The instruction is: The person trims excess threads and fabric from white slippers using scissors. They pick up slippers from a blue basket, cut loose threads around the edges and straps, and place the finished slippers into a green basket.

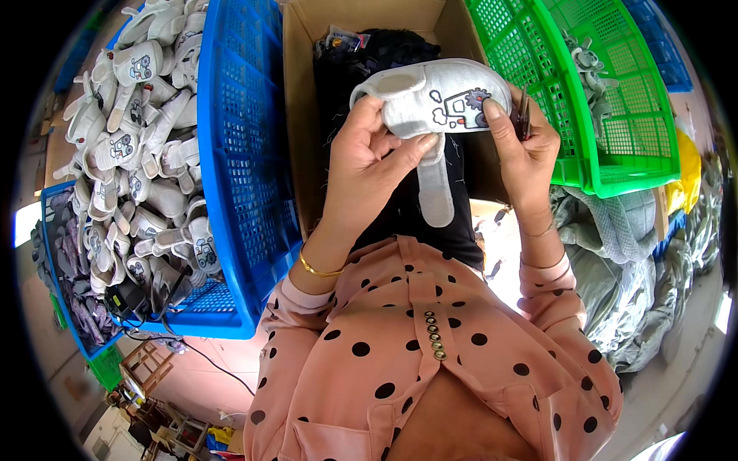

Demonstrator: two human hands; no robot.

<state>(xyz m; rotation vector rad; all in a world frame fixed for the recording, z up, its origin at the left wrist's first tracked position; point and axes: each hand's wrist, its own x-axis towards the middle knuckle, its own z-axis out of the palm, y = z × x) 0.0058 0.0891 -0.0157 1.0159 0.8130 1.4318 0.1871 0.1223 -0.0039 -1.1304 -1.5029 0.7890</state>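
A light grey fabric child's shoe upper (421, 92), printed with a tractor, is held up in front of me between both hands. My left hand (369, 150) is closed on its left end, thumb along the lower edge. A loose strap (435, 192) hangs down below that thumb. At the toe end, my right hand (526, 146) pinches the upper, its thumb pressed beside the print. A slim dark metal tool (524, 115), which looks like thread snips, is also tucked in my right hand; its full shape is hidden by the fingers.
On the left, a blue plastic crate (246, 154) stands beside a heap of similar uppers (142, 154). A cardboard box (307, 31) with dark material lies beyond my hands. To the right are a green crate (630, 173) holding a few pieces and grey bundled fabric (623, 230).
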